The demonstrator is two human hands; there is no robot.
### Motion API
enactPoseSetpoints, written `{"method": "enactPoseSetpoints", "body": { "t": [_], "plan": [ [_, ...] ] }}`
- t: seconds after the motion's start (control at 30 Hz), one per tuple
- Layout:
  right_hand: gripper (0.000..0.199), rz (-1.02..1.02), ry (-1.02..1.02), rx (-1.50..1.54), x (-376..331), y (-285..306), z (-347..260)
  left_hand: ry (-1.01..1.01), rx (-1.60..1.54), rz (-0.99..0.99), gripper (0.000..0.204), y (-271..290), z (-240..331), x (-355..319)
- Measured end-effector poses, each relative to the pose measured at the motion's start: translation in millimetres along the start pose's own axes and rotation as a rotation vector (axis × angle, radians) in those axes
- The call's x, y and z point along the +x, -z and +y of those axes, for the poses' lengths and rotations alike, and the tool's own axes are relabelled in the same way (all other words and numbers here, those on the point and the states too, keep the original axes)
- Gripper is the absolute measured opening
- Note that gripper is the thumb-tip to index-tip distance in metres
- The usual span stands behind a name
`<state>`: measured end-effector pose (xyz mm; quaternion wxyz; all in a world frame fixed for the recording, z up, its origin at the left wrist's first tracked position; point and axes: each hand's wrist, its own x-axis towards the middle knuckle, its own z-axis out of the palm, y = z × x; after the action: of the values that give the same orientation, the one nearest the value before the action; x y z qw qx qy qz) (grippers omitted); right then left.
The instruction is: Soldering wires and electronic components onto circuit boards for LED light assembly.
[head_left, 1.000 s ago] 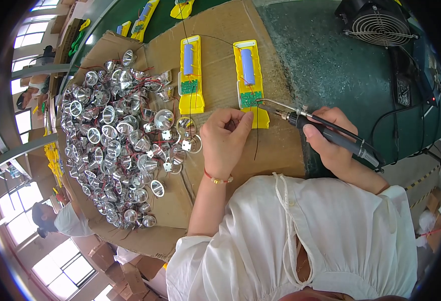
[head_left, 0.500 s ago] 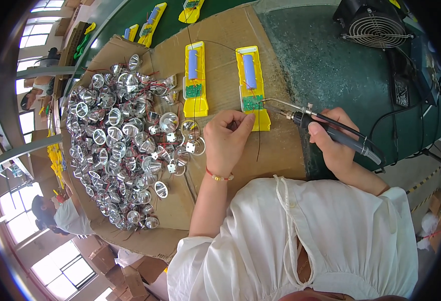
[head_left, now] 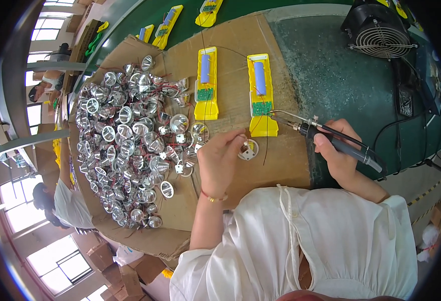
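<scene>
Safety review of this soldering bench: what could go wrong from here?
The soldering iron tip sits at the green circuit board, right below the blue battery cell; a slip could heat it. The left hand holds a reflector close to the tip, so a burn seems possible.

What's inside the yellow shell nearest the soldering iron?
The yellow shell lies open: a blue cylindrical cell sits in the upper part, a green circuit board below it, with the soldering iron tip at the board. Anything beneath cell and board is covered.
</scene>
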<state>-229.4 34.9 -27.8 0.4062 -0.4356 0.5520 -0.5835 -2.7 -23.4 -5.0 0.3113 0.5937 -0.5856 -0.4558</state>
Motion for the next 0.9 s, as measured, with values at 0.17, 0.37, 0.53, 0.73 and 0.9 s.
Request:
{"method": "enactPoseSetpoints", "body": {
  "t": [0.17,0.37,0.53,0.73,0.9],
  "plan": [
    [0.014,-0.011,0.072,-0.013,2,0,-2,0.088,-0.215,0.02,0.011,-7,4,7],
    [0.015,-0.018,0.042,-0.045,5,-6,-4,0.163,-0.133,0.041,0.008,-19,6,19],
    [0.015,-0.01,0.067,-0.071,9,-10,0,-0.014,0.033,0.022,0.018,-24,-8,30],
    [0.014,-0.012,0.05,-0.043,13,-14,-1,-0.009,0.128,-0.036,0.015,-24,2,37],
    [0.013,-0.041,0.012,0.011,14,-14,5,-0.021,0.145,-0.101,0.016,-21,1,42]
  ]
}}
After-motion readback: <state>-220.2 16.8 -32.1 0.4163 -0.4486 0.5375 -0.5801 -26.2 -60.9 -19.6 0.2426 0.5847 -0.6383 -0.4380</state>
